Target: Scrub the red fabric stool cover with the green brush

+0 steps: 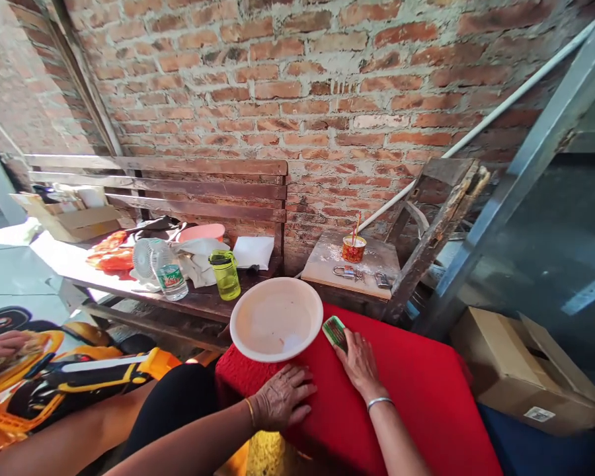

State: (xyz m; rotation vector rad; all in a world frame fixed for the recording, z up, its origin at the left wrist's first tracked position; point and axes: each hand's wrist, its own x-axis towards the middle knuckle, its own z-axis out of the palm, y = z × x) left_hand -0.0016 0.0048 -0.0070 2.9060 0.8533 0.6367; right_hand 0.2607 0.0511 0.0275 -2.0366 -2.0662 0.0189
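Observation:
My right hand, with a metal bangle at the wrist, rests on the red cloth, its fingers closed on the near end of a green brush. The brush's brownish face is turned up. My left hand lies palm down with the fingers stretched out on the cloth's left part; it holds nothing. Just beyond it stands a wide white basin with what looks like shallow water and a few specks inside. The brush lies right beside the basin's right edge.
A wooden bench behind holds a green bottle, a water bottle and a small fan. A red tin and padlocks sit on a board. Right is a cardboard box; left, another hand near an orange-and-black ride-on.

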